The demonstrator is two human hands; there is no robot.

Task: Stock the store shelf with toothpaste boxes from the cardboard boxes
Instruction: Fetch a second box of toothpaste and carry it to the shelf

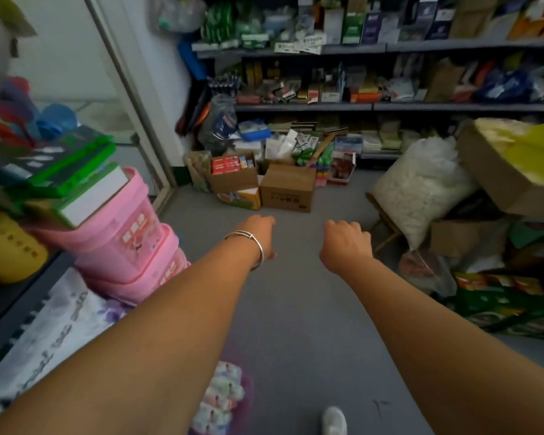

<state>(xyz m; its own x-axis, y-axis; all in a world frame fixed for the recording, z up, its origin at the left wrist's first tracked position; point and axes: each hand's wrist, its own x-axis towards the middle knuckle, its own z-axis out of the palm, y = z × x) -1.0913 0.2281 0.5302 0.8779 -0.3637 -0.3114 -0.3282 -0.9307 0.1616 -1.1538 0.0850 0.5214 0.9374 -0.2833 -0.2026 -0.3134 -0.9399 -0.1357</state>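
Two cardboard boxes sit ahead of us on the floor below the shelf [302,107]: the open box [233,178] of red toothpaste boxes [225,164] left, the closed box [288,188] right. Our left hand [259,235] lies nearer the open one; it and our right hand [346,243] hang loosely curled, holding nothing. Bare floor [296,293] between gives us room.

Red toothpaste boxes [226,164] fill a brown cardboard box [233,180] beside pink tubs [123,243].

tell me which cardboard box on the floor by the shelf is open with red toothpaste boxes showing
The left cardboard box, stacked on a colourful carton. Its top is open and red toothpaste boxes show inside, while the brown box beside it has its flaps closed.
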